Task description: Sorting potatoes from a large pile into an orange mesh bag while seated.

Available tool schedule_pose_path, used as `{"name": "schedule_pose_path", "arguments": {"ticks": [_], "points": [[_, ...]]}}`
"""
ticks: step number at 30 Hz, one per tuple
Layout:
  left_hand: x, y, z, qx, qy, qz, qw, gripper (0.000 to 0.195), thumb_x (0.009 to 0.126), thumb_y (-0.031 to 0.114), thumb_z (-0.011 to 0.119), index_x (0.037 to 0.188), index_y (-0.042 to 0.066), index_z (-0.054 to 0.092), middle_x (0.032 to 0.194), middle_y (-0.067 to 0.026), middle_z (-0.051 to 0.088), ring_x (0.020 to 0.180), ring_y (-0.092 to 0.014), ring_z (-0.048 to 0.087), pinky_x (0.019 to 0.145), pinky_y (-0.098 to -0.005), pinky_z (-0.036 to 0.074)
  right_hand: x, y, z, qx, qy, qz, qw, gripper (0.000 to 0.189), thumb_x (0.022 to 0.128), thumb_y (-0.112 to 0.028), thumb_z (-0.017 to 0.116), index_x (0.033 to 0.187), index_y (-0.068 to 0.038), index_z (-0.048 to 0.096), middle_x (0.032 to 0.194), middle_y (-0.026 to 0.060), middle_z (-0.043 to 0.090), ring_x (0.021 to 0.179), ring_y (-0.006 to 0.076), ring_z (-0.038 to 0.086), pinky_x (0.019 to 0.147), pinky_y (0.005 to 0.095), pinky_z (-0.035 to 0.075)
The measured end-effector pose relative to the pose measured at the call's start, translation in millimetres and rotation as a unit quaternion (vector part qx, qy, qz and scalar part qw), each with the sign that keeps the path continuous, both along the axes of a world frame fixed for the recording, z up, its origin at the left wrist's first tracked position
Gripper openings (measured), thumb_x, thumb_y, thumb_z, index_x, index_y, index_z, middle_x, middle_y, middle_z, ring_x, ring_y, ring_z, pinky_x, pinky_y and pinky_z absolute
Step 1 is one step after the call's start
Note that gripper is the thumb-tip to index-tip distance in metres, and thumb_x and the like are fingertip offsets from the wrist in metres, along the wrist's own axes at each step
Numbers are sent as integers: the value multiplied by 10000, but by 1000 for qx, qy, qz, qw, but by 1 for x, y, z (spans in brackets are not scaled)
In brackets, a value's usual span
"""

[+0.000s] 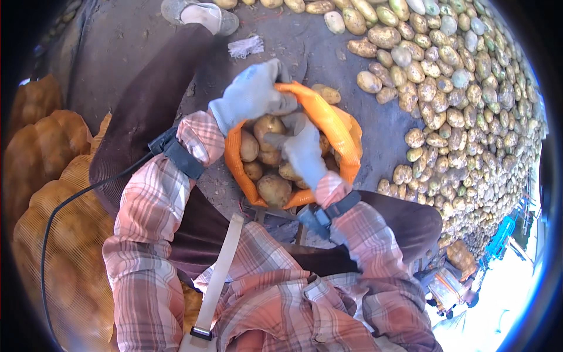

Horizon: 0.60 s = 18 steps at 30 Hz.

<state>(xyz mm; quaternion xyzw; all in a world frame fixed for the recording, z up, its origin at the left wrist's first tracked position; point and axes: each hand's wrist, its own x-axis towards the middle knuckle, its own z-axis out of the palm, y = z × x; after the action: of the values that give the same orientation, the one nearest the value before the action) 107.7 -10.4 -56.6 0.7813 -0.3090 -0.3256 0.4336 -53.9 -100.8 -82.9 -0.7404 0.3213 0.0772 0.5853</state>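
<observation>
An orange mesh bag [345, 138] stands upright between my knees, its mouth facing up and its rim folded outward. Several potatoes [274, 190] fill the part of it I can see. My left hand [253, 94], in a pale knitted glove, grips the far left side of the rim. Inside the mouth is my right hand [303, 147], gloved alike, with thumb and fingers spread beside a larger potato [267, 127]. Whether those fingers hold that potato is not clear. Just beyond the rim a single potato [327, 93] lies on the ground.
A large heap of loose potatoes [457, 114] spreads across the right side. Filled mesh sacks [66, 246] crowd my left. White netting or string [246, 46] lies ahead on the dark ground sheet [132, 39]. A black cable [50, 220] runs from my left wrist. Another person [444, 286] is at lower right.
</observation>
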Motion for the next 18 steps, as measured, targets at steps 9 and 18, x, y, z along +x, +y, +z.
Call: {"name": "schedule_pose_path", "arguments": {"ticks": [9,18], "points": [[-8,1,1,16,-91,-25,995,419,743,333,786,1018,79,599,915,-176,677,923,-374,648,814,-451,500,-3,12,4,2,25,-27,999,547,766,-258,805,1146,35,543,1036,230,667,983,379,661,814,455,528],[-1,-18,17,104,-145,-77,981,441,740,292,768,1087,66,617,1053,-196,657,1023,-395,617,885,-478,491,-6,-5,3,-143,33,110,983,430,751,-208,756,1115,-41,601,1001,212,664,952,409,642,836,449,513]]}}
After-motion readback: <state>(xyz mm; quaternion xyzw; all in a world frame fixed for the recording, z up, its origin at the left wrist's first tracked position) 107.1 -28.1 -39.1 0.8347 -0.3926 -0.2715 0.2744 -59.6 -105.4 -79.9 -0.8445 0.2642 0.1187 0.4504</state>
